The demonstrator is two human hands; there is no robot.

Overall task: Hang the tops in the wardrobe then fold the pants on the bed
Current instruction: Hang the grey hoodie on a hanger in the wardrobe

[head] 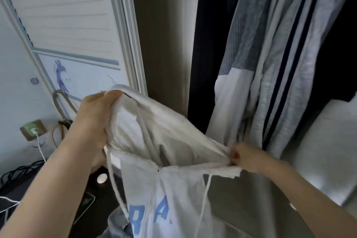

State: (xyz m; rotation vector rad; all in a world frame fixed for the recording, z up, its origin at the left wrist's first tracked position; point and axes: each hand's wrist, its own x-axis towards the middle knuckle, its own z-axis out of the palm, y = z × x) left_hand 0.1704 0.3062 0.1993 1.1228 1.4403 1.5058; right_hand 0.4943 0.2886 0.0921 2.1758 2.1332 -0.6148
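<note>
A white zip hoodie (170, 185) with blue letters and white drawstrings hangs between my hands in front of the open wardrobe (170, 44). My left hand (94, 118) grips the hood's edge at the upper left, fingers curled round the fabric. My right hand (241, 157) pinches the hood's other edge at the right, so the hood is stretched open. Inside it a pale hanger bar shows. Several tops (270, 63) hang in the wardrobe right behind my right hand: grey and white ones, one with dark stripes.
A white louvred wardrobe door (67, 25) with a blue giraffe sticker stands at the left. Below it are a wall socket with a white cable (33, 131), a bag strap (61, 106) and dark items on a low surface. A dark garment (201, 54) hangs by the wardrobe's inner wall.
</note>
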